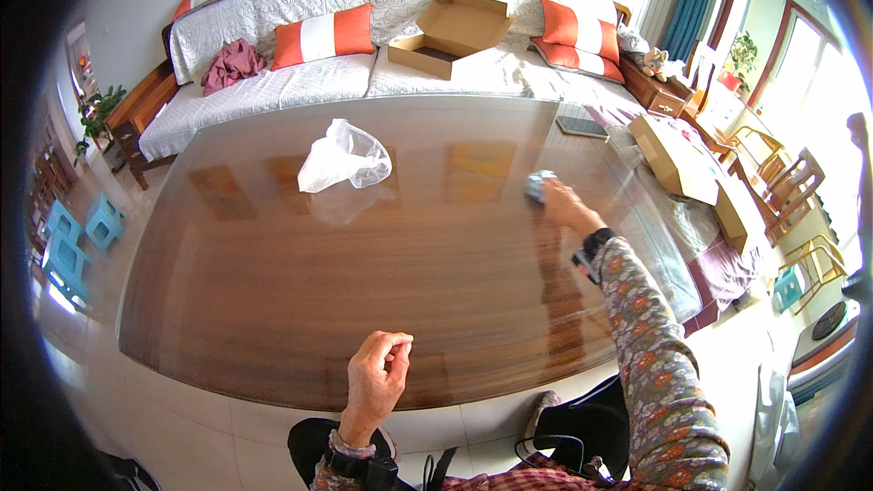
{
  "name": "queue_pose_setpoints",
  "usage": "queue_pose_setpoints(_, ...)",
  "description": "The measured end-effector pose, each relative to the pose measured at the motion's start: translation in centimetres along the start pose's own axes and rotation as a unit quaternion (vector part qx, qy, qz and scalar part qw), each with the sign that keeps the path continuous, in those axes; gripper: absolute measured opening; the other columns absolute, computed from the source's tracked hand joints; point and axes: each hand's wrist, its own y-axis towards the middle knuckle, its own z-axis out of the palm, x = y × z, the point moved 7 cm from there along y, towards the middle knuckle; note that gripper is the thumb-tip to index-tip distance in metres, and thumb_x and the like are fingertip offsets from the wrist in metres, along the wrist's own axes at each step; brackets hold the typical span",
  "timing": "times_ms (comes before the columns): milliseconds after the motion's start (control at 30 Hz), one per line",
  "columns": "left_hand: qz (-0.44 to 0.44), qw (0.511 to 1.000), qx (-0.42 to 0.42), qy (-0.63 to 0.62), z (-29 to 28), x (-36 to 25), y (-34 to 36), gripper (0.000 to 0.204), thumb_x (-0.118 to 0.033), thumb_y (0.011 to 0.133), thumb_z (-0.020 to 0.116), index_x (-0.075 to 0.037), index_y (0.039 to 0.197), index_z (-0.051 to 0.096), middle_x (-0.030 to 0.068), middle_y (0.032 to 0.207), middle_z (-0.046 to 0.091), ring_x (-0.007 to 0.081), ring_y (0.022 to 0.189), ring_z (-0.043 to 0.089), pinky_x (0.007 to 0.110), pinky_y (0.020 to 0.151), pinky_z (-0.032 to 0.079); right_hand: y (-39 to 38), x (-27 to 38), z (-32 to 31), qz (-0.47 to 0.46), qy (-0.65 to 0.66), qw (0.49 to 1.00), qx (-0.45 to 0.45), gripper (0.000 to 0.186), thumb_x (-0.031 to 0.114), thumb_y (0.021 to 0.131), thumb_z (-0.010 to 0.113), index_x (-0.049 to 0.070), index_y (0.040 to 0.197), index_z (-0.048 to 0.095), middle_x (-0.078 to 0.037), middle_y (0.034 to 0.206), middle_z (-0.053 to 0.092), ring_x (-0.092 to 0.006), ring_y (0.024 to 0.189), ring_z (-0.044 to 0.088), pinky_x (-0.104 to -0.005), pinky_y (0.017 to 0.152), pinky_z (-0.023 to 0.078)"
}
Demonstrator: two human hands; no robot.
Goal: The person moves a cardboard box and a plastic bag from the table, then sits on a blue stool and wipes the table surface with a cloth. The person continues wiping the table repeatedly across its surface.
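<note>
A long glossy wooden tabletop fills the middle of the view, its near edge curving just above the left hand and its far edge running alongside a sofa covered in white cloth. Most of the surface is bare; a wide open stretch is seen between the two hands and to the left of them. The right edge is bordered by flat cardboard boxes lying on a covered seat, and a dark phone rests near the far right corner.

The right arm, in a flower-patterned sleeve with a dark wristband, is stretched far forward across the tabletop. The right hand is pressed down on a small light-blue cloth, which is gripped under the fingers and lies flat against the surface in the far right part of the tabletop. Only a bunched blue-white edge of the cloth is visible beyond the fingers.

The left hand is held near the front edge, raised on a bent wrist, fingers curled loosely toward the thumb with nothing in them.

A crumpled clear plastic bag lies on the far left-centre of the tabletop, well apart from both hands. An open cardboard box sits on the sofa behind.
</note>
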Motion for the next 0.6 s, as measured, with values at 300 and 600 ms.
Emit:
queue_pose_setpoints(300,0.001,1.0,0.01,0.012,1.1,0.1,0.5,0.006,-0.001,0.089,0.065,-0.002,0.095,0.066,0.0076,0.087,0.065,0.014,0.068,0.062,0.025,0.058,0.052,-1.2,-7.4,-0.9,-0.003,-0.144,0.987,0.067,0.041,0.011,0.076,0.062,-0.005,0.114,0.059,-0.023,0.121,0.057,-0.0334,0.119,0.053,-0.0393,0.102,0.042)
queue_pose_setpoints(600,0.015,0.999,-0.005,0.033,1.3,-0.8,0.8,0.005,-0.001,0.09,0.064,0.0,0.095,0.064,0.0077,0.087,0.065,0.0114,0.068,0.06,0.024,0.061,0.05,-9.7,-16.6,-3.7,0.245,-0.071,0.963,0.087,0.054,0.013,0.079,0.06,-0.008,0.128,0.05,-0.025,0.131,0.052,-0.0374,0.128,0.047,-0.0447,0.105,0.041)
